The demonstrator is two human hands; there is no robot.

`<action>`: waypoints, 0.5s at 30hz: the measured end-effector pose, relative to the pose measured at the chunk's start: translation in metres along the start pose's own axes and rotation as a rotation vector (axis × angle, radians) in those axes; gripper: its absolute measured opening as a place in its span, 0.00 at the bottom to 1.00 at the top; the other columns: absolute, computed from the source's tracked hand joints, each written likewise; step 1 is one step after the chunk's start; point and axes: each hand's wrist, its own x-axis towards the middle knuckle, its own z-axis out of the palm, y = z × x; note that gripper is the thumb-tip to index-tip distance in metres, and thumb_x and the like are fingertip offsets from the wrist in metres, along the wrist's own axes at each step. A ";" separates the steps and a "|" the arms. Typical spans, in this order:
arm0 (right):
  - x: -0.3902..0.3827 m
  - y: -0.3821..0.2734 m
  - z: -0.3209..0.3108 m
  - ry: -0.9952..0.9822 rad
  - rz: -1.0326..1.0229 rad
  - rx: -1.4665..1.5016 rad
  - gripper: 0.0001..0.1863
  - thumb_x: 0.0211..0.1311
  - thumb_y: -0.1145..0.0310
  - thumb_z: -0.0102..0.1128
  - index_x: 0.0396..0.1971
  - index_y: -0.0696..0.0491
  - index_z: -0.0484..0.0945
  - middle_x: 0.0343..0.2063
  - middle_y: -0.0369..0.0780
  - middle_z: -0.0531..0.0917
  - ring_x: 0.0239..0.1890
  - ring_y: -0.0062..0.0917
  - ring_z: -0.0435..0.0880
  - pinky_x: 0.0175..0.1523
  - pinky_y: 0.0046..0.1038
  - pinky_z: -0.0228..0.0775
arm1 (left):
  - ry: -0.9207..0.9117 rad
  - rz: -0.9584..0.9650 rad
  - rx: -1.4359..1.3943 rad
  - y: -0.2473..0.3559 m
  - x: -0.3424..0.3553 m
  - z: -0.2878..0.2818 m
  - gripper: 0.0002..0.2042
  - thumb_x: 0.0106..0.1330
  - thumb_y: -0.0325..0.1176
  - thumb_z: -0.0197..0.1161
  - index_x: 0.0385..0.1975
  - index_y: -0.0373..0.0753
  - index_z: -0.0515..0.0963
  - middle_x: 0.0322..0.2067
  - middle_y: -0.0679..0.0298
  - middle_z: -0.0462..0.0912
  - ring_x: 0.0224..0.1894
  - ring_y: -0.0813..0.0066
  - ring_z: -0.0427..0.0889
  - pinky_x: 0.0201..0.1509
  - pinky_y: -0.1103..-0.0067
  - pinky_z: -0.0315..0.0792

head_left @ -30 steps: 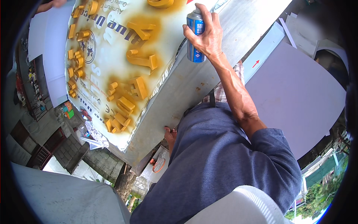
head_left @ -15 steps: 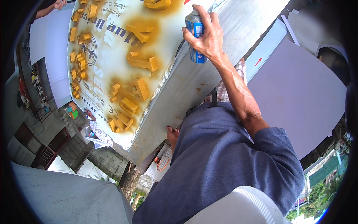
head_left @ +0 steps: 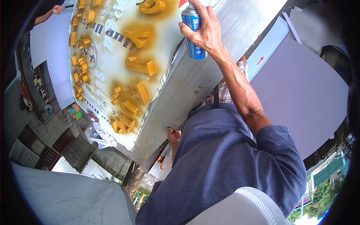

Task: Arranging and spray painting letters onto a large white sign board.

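Observation:
Near the top centre, my right hand (head_left: 210, 33) is wrapped round a blue and silver spray can (head_left: 195, 35), the forefinger over its top. The can is upright above a bench, beside a white printed sheet (head_left: 108, 69). On that sheet lie several raised golden-yellow letters, among them a large curved one (head_left: 152, 6) and a hooked one (head_left: 140, 66). Brownish-yellow spray haze surrounds them. Smaller yellow pieces (head_left: 83, 43) line the sheet's left side. My left hand (head_left: 174, 135), partly hidden by my shirt, is low at the bench edge, empty as far as it shows, its fingers loosely apart.
The grey metal bench (head_left: 187, 88) runs diagonally under the sheet. Large pale panels stand to the right (head_left: 300, 93) and left (head_left: 56, 60). Another person's hand (head_left: 58, 9) shows at the upper left. A grey cover (head_left: 67, 195) fills the lower left.
My right hand and the spray can have moved slightly up and left. The sheet with its letters appears shifted a little in the view. My left hand stays by the bench edge.

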 end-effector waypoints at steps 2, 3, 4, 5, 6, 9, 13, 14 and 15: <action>0.006 -0.001 -0.002 -0.031 0.004 0.014 0.38 0.46 0.59 0.61 0.61 0.45 0.61 0.40 0.52 0.71 0.40 0.48 0.75 0.44 0.44 0.70 | -0.049 0.032 -0.002 -0.002 -0.001 0.001 0.11 0.66 0.49 0.55 0.34 0.49 0.76 0.28 0.69 0.82 0.25 0.74 0.77 0.27 0.73 0.69; 0.010 -0.002 -0.002 -0.018 0.003 0.007 0.37 0.45 0.59 0.61 0.60 0.45 0.62 0.39 0.52 0.72 0.39 0.48 0.76 0.44 0.44 0.70 | -0.054 0.055 0.025 -0.003 -0.004 0.002 0.11 0.66 0.49 0.55 0.33 0.49 0.76 0.28 0.69 0.82 0.24 0.74 0.76 0.27 0.73 0.69; 0.014 -0.003 -0.002 -0.004 0.000 0.001 0.35 0.45 0.59 0.61 0.59 0.46 0.63 0.38 0.52 0.72 0.38 0.48 0.76 0.43 0.44 0.70 | -0.017 0.059 0.038 -0.003 -0.007 0.004 0.11 0.65 0.49 0.55 0.33 0.49 0.76 0.27 0.70 0.81 0.24 0.75 0.76 0.27 0.73 0.69; 0.019 -0.003 -0.001 -0.016 -0.001 0.011 0.35 0.45 0.59 0.61 0.58 0.46 0.64 0.38 0.52 0.72 0.38 0.48 0.76 0.43 0.44 0.70 | -0.087 0.109 0.082 -0.002 -0.009 0.008 0.11 0.65 0.48 0.56 0.33 0.49 0.76 0.27 0.70 0.81 0.24 0.75 0.76 0.27 0.73 0.68; 0.022 -0.003 -0.001 -0.031 -0.001 0.020 0.35 0.45 0.59 0.61 0.58 0.46 0.64 0.37 0.52 0.72 0.37 0.48 0.76 0.42 0.44 0.70 | -0.111 0.137 0.113 -0.002 -0.012 0.011 0.11 0.65 0.48 0.56 0.33 0.49 0.76 0.26 0.70 0.81 0.23 0.75 0.75 0.27 0.73 0.68; 0.027 -0.002 -0.002 -0.045 0.016 0.037 0.36 0.46 0.58 0.62 0.58 0.46 0.64 0.38 0.52 0.72 0.37 0.48 0.76 0.42 0.44 0.70 | -0.105 0.156 0.083 -0.002 -0.016 0.018 0.11 0.65 0.48 0.56 0.33 0.49 0.76 0.25 0.69 0.80 0.23 0.75 0.75 0.27 0.73 0.68; 0.025 0.004 -0.009 -0.076 0.049 0.024 0.37 0.46 0.58 0.62 0.60 0.46 0.62 0.39 0.53 0.72 0.38 0.48 0.76 0.42 0.44 0.70 | -0.071 0.208 0.152 -0.004 -0.015 0.018 0.11 0.65 0.48 0.57 0.33 0.49 0.76 0.24 0.69 0.79 0.22 0.75 0.73 0.27 0.74 0.68; 0.023 0.007 -0.009 -0.091 0.041 0.027 0.38 0.46 0.57 0.62 0.61 0.47 0.61 0.40 0.53 0.71 0.38 0.49 0.76 0.42 0.44 0.71 | -0.065 0.185 0.122 -0.004 -0.014 0.017 0.11 0.64 0.48 0.57 0.33 0.49 0.75 0.23 0.69 0.79 0.21 0.75 0.73 0.27 0.74 0.68; 0.022 0.009 -0.009 -0.046 0.020 0.012 0.37 0.45 0.57 0.63 0.59 0.45 0.63 0.37 0.52 0.72 0.35 0.47 0.77 0.40 0.43 0.72 | -0.061 0.163 0.092 -0.004 -0.013 0.016 0.10 0.64 0.48 0.58 0.32 0.49 0.75 0.23 0.69 0.78 0.21 0.75 0.73 0.26 0.73 0.68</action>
